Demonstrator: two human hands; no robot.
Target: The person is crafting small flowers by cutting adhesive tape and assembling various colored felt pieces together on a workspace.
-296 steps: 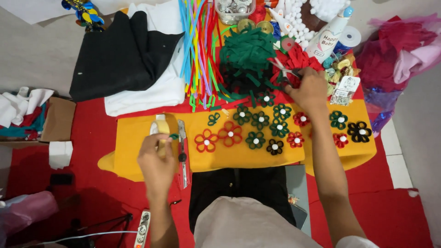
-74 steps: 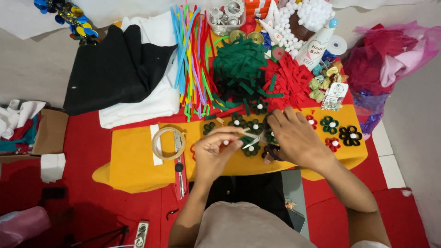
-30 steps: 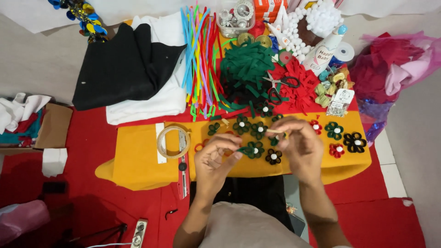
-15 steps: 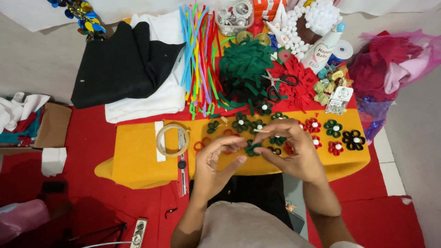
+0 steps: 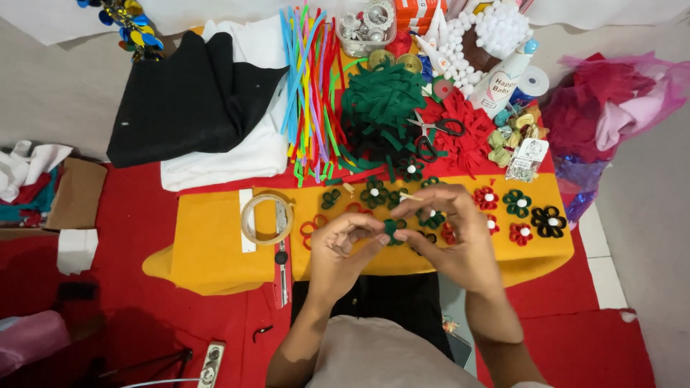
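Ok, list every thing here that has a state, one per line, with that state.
Left hand: pinching the green flower.
Right hand: pinching the same flower from the other side.
Green flower: held above the yellow cloth, between both hands.
Tape roll: lying flat on the cloth.
Scissors: shut, lying on the red strips.
Black cloth: crumpled over the white cloth.

matt yellow felt mat (image 5: 215, 251), fuzzy pipe cleaners (image 5: 310, 79), glossy tape roll (image 5: 267, 218)
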